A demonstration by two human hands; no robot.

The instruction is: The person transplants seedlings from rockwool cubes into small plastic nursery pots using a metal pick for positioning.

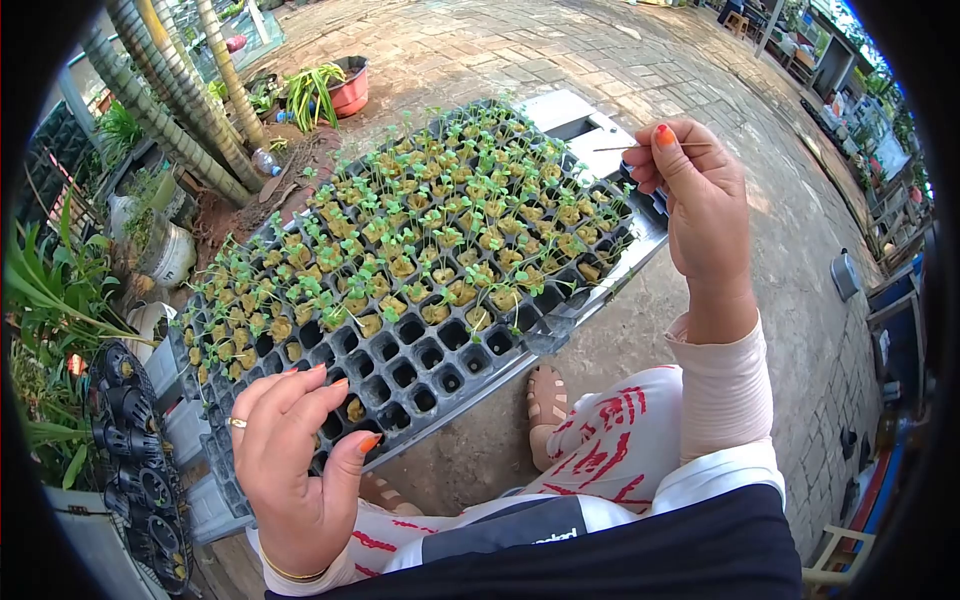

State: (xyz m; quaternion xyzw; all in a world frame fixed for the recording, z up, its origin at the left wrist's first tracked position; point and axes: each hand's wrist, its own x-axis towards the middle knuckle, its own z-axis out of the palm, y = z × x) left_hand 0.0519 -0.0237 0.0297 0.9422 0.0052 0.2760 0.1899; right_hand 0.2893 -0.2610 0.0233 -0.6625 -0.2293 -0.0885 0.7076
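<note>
A black seedling tray [375, 392] lies across a pale metal stand, its far cells filled with brown plugs. Green seedlings [440, 240] sprout from most of those plugs, while many cells on the near side hold no plug. My left hand [295, 465] hovers over the near left corner with fingers apart and nothing in them. Beyond the tray's right edge, my right hand [700, 190] is raised and pinches a thin wooden stick [612, 149] between thumb and fingers. The stick points left, apart from the seedlings.
A red pot [350, 88] with a plant stands past the tray on the brick paving. Palm-like trunks [165, 95] rise at the left. Black plastic pots [140, 450] are stacked at the lower left. The metal stand [575, 112] extends past the tray's far end.
</note>
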